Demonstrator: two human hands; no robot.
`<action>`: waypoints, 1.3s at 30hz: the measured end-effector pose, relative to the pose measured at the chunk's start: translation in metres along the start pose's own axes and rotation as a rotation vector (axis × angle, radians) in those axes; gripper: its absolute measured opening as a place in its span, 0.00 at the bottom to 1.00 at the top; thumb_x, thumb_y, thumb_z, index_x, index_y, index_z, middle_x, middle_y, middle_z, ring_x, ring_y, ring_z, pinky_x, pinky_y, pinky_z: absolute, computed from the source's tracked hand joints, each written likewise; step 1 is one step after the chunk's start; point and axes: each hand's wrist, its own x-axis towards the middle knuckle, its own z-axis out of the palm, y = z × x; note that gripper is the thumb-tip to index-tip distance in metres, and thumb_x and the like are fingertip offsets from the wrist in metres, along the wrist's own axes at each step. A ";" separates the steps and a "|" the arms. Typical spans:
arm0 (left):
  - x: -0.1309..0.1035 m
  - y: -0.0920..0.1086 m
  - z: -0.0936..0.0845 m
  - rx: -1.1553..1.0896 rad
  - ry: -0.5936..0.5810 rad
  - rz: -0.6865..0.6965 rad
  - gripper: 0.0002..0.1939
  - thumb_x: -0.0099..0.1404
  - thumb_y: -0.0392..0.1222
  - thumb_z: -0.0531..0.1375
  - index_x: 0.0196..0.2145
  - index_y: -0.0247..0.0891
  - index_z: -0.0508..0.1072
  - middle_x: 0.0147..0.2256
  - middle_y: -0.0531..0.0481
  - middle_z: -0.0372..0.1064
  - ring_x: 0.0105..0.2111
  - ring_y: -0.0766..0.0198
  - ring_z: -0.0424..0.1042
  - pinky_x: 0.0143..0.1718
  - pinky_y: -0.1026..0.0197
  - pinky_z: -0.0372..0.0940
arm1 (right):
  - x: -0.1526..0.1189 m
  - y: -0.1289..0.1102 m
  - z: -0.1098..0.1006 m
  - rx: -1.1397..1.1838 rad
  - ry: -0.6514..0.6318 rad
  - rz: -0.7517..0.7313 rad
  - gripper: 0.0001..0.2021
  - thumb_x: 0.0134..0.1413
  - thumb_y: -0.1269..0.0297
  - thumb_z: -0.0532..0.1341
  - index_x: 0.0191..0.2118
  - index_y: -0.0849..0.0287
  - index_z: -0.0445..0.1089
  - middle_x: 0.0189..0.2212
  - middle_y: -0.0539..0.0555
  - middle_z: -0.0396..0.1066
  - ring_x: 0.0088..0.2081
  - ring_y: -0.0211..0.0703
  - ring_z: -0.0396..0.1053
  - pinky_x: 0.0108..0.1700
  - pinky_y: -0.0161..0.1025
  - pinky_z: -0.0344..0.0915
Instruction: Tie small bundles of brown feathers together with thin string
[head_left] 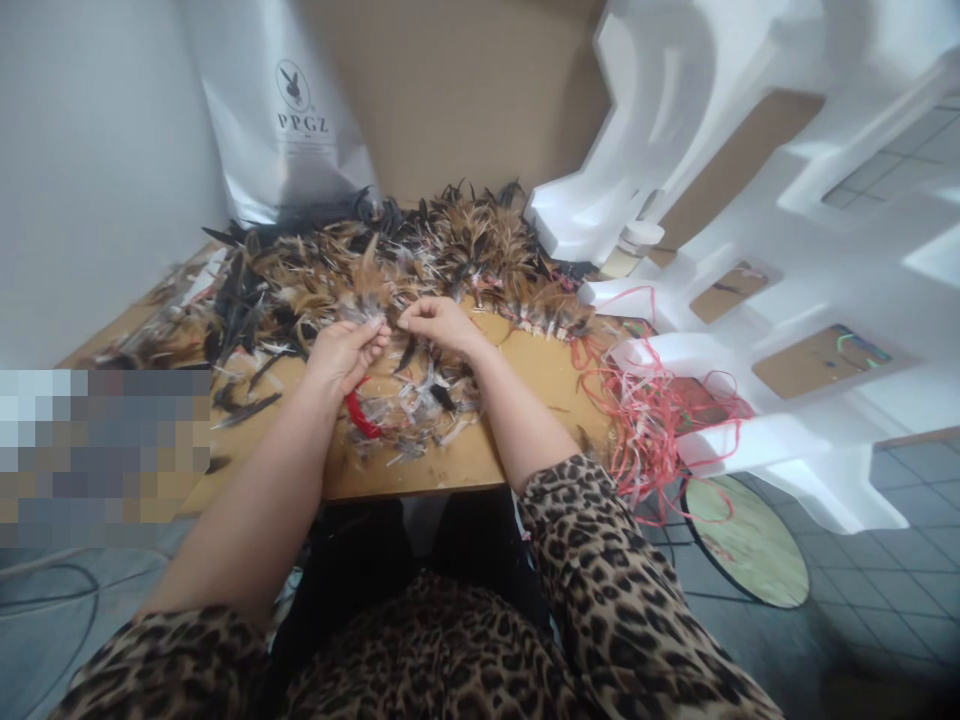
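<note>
Over the wooden table (534,372), my left hand (351,352) pinches a small brown feather bunch (367,285) by its base, between thumb and fingers. Just to the right, my right hand (437,325) has thumb and forefinger pressed together; whatever is between them is too small to make out. A small gap separates the two hands. Behind them spreads a wide heap of brown and black feathers (480,235). Below the hands lie loose feather scraps (420,410) and a curved red piece (361,412).
Tangled pink-red string (649,425) hangs over the table's right edge. White foam packaging (795,430) stands at the right, beside a small lidded jar (634,245). A silver bag (289,150) rises at the back left. A round disc (746,540) is low at the right.
</note>
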 end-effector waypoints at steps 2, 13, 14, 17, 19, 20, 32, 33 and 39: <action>0.002 0.002 -0.001 -0.041 0.027 0.025 0.03 0.54 0.30 0.61 0.25 0.27 0.73 0.20 0.47 0.70 0.17 0.75 0.66 0.17 0.75 0.60 | 0.000 0.005 -0.006 -0.149 0.015 0.014 0.10 0.40 0.63 0.61 0.27 0.67 0.70 0.21 0.48 0.66 0.24 0.29 0.59 0.30 0.30 0.56; 0.005 0.008 -0.006 -0.164 0.109 0.091 0.02 0.55 0.29 0.60 0.26 0.29 0.73 0.22 0.50 0.70 0.18 0.76 0.65 0.17 0.76 0.59 | -0.001 0.017 0.002 -0.607 0.147 0.211 0.14 0.41 0.54 0.60 0.23 0.61 0.71 0.18 0.48 0.65 0.22 0.33 0.59 0.27 0.32 0.52; 0.005 0.009 -0.006 -0.171 0.114 0.087 0.02 0.55 0.29 0.60 0.26 0.29 0.73 0.22 0.50 0.70 0.18 0.76 0.65 0.17 0.76 0.59 | -0.001 0.017 0.005 -0.625 0.141 0.222 0.11 0.40 0.57 0.60 0.23 0.61 0.71 0.18 0.49 0.65 0.23 0.33 0.59 0.27 0.32 0.52; 0.004 0.010 -0.005 -0.177 0.125 0.074 0.01 0.55 0.30 0.61 0.26 0.29 0.72 0.22 0.50 0.69 0.18 0.77 0.65 0.17 0.76 0.58 | -0.001 0.015 0.008 -0.565 0.113 0.225 0.06 0.38 0.65 0.60 0.21 0.62 0.70 0.17 0.48 0.64 0.22 0.32 0.58 0.27 0.31 0.52; 0.003 0.011 -0.005 -0.176 0.124 0.071 0.01 0.55 0.29 0.60 0.26 0.30 0.72 0.22 0.50 0.69 0.18 0.77 0.65 0.17 0.76 0.58 | -0.001 0.013 0.003 -0.391 0.092 0.213 0.05 0.38 0.66 0.60 0.21 0.63 0.68 0.16 0.46 0.62 0.21 0.30 0.57 0.26 0.30 0.52; 0.003 0.011 -0.005 -0.176 0.121 0.073 0.01 0.55 0.29 0.60 0.27 0.30 0.72 0.22 0.50 0.69 0.18 0.77 0.65 0.17 0.76 0.58 | -0.002 0.011 -0.001 -0.269 0.085 0.212 0.06 0.39 0.65 0.61 0.21 0.63 0.67 0.15 0.46 0.60 0.20 0.29 0.55 0.25 0.29 0.52; 0.001 0.014 -0.005 -0.199 0.119 0.067 0.02 0.56 0.30 0.59 0.27 0.31 0.72 0.22 0.52 0.69 0.18 0.77 0.64 0.16 0.76 0.58 | -0.019 0.001 -0.047 0.541 -0.153 0.173 0.15 0.36 0.60 0.65 0.25 0.60 0.57 0.14 0.40 0.48 0.16 0.25 0.43 0.20 0.27 0.39; 0.001 0.014 -0.005 -0.202 0.119 0.067 0.02 0.56 0.30 0.59 0.27 0.31 0.72 0.22 0.52 0.68 0.18 0.77 0.64 0.16 0.76 0.58 | -0.021 0.001 -0.053 0.524 -0.147 0.175 0.15 0.36 0.59 0.64 0.24 0.60 0.57 0.14 0.41 0.49 0.16 0.25 0.44 0.20 0.27 0.41; 0.001 0.014 -0.005 -0.216 0.113 0.055 0.02 0.54 0.31 0.62 0.27 0.31 0.71 0.22 0.52 0.69 0.18 0.77 0.64 0.16 0.76 0.57 | -0.021 0.008 -0.074 0.295 0.123 0.189 0.18 0.41 0.49 0.60 0.22 0.60 0.58 0.17 0.46 0.57 0.19 0.30 0.53 0.22 0.30 0.49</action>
